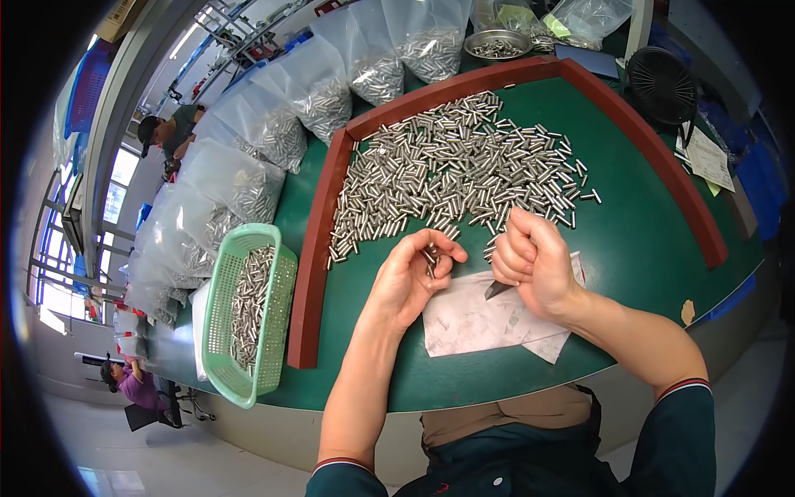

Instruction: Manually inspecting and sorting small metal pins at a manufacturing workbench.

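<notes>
My left hand (pixel 403 288) is curled palm up at the near edge of a big heap of short silvery metal pins (pixel 451 170). Between its bent fingers a few metal pins (pixel 431 258) show. Close by on the right, my right hand (pixel 538 261) is closed in a fist around a dark, pointed tool (pixel 497 289). Only the tool's tip sticks out below the fingers, so its kind cannot be made out. Beneath both hands lies a smudged whitish cloth (pixel 472 323), spread on the green tabletop (pixel 646 248).
Dark red wooden rails (pixel 317 273) frame the heap. Left of them stands a green plastic basket (pixel 217 331) holding more pins. Clear bags (pixel 327 95) of pins line the far left edge. A metal bowl (pixel 522 40) and a black fan (pixel 661 83) stand at the back. Two people are farther off, left.
</notes>
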Available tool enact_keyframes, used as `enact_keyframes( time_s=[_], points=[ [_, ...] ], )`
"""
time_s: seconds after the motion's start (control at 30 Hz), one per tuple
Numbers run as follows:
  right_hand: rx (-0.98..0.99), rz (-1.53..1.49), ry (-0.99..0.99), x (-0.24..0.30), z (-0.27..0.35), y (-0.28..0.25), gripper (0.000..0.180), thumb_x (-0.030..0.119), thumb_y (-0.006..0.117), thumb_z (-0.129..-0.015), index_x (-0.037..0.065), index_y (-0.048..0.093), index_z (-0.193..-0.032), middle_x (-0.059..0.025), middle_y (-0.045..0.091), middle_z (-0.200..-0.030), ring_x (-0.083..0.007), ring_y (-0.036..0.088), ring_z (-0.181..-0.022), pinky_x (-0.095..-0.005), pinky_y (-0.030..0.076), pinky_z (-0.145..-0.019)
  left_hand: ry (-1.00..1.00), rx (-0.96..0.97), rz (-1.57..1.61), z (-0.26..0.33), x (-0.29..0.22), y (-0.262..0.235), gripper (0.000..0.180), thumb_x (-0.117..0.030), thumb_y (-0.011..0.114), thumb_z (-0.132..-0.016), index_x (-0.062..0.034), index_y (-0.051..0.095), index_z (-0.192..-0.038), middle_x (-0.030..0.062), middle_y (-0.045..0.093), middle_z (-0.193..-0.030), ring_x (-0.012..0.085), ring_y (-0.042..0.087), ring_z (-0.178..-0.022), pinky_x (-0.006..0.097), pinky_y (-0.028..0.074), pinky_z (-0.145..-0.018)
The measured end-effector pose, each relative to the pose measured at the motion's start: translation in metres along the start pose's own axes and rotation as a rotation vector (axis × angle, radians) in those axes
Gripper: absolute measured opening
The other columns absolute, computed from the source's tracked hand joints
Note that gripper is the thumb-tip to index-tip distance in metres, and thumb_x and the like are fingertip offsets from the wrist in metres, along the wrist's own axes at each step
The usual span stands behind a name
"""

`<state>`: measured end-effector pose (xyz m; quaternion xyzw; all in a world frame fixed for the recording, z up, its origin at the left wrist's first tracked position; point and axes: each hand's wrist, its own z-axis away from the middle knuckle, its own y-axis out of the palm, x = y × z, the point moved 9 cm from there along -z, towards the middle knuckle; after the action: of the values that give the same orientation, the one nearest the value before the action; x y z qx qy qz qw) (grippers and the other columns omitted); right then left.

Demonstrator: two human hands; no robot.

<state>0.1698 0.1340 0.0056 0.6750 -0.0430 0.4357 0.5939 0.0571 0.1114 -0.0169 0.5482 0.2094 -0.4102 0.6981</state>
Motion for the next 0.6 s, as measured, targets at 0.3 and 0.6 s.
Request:
enact_keyframes(
  time_s=[0.3, 0.6],
  points=[
    [-0.002, 0.014, -0.003, 0.001, 0.0, 0.002, 0.043, 0.022, 0.035, -0.088, 0.012, 0.025, -0.048, 0.0015, 0.023, -0.039, -0.0081, 0.016, -0.035, -0.0244, 0.016, -0.037, 0.589, -0.399, -1.455, 0.009, -0.038, 0.02, 0.014, -0.012, 0.066, -0.071, -0.0003, 0.059, -0.073, 0.0026, 0.042, -0.045, 0.0149, 0.038, -0.039, 0.028, 0.032, -0.042],
    [-0.008, 0.024, -0.007, 0.0, 0.0, 0.003, 0.043, 0.023, 0.035, -0.088, 0.012, 0.025, -0.048, 0.0013, 0.024, -0.039, -0.0081, 0.016, -0.035, -0.0243, 0.017, -0.037, 0.662, -0.47, -1.659, -0.002, -0.033, 0.023, 0.018, -0.015, 0.067, -0.07, -0.0016, 0.054, -0.072, 0.0061, 0.043, -0.044, 0.0208, 0.043, -0.038, 0.033, 0.035, -0.042]
  ],
)
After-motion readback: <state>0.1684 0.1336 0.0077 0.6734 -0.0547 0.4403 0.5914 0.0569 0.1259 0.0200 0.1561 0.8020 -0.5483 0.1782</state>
